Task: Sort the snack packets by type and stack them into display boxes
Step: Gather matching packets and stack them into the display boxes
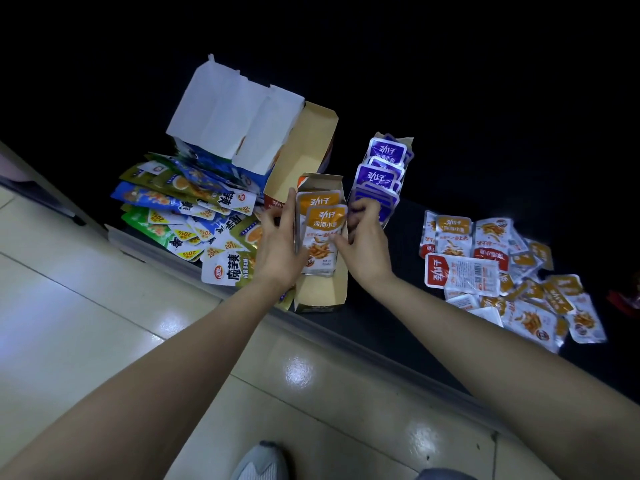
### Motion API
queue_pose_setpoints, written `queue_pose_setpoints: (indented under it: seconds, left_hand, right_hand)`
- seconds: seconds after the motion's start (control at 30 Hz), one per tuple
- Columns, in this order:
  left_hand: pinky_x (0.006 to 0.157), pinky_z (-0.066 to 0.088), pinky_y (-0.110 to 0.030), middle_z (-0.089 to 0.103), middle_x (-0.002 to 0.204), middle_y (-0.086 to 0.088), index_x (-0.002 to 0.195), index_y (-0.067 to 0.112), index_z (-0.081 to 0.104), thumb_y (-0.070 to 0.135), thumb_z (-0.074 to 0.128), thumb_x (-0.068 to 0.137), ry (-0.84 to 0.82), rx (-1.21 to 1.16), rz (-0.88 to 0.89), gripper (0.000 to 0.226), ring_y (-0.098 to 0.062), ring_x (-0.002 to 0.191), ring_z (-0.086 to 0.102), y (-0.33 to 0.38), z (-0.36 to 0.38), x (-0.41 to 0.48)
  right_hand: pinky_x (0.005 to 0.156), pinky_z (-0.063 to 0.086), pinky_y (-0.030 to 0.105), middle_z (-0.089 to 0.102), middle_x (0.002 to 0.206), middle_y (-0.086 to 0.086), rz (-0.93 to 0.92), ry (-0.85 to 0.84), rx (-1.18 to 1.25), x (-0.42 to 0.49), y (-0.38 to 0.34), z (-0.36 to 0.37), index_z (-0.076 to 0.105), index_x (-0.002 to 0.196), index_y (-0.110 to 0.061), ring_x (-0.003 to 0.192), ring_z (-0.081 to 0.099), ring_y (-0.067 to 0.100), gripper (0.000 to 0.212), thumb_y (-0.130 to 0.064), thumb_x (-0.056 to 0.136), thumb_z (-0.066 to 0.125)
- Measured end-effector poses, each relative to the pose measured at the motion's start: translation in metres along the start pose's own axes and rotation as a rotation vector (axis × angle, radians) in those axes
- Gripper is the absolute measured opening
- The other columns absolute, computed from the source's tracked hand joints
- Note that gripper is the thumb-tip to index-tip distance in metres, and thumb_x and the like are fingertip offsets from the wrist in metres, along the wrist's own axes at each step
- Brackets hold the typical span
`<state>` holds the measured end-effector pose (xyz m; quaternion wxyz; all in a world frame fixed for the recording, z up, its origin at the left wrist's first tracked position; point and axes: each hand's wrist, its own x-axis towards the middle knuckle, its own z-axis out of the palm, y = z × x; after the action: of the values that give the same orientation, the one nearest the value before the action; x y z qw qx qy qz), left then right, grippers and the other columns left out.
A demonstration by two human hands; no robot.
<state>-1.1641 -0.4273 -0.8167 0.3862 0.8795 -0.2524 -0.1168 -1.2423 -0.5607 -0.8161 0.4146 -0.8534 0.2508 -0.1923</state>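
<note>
Both left hand (281,245) and right hand (367,244) are pinching, fingers curled, the side edges of likely light, slippery orange foil snack packets (323,233) standing in a tan cardboard display box (320,295) at the black platform's (398,323) near edge.

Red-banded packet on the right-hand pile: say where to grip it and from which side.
Pinch the red-banded packet by its red end, coming from above on the left: it lies flat on the pile, and that end borders bare dark surface, probably easiest to lift.
</note>
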Motion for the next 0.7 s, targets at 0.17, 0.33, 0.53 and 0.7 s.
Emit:
queue_pose_setpoints:
  seconds: [0.17,0.33,0.53,0.7]
  left_hand:
    - [0.085,0.052,-0.038,0.03,0.142,-0.015,0.151,0.04,-0.009,0.012,0.061,0.091,0.006,0.067,-0.012,0.096,-0.027,0.112,0.055,-0.001,0.004,0.001]
    - [0.081,0.049,-0.042,0.046,0.133,-0.017,0.153,0.036,-0.005,0.018,0.058,0.094,0.043,0.105,-0.028,0.089,-0.03,0.109,0.057,0.0,0.005,0.004]
    - [0.074,0.044,-0.034,0.043,0.138,-0.014,0.153,0.028,0.019,0.028,0.059,0.094,0.099,0.162,-0.047,0.071,-0.03,0.112,0.055,0.001,0.002,0.0]
    - [0.075,0.044,-0.036,0.05,0.131,-0.015,0.134,0.011,0.04,0.024,0.064,0.09,0.085,0.136,-0.046,0.052,-0.032,0.111,0.056,0.004,0.008,-0.002]
  right_hand:
    - [0.066,0.054,0.033,0.06,0.1,-0.004,-0.057,0.024,-0.195,-0.002,0.004,0.003,0.045,0.101,-0.017,0.085,0.06,0.009,0.029,-0.024,0.088,0.069]
    - [0.059,0.051,0.032,0.058,0.086,-0.005,0.004,0.006,-0.234,0.003,0.003,0.003,0.041,0.093,-0.016,0.073,0.06,0.01,0.03,-0.032,0.09,0.066]
    - [0.071,0.054,0.032,0.059,0.105,-0.007,-0.032,-0.093,-0.121,-0.009,0.007,-0.003,0.041,0.098,-0.021,0.092,0.059,0.008,0.031,-0.026,0.087,0.07]
    - [0.076,0.057,0.034,0.059,0.114,-0.005,-0.032,-0.113,-0.15,-0.009,0.009,-0.007,0.04,0.101,-0.022,0.099,0.06,0.009,0.036,-0.021,0.085,0.072]
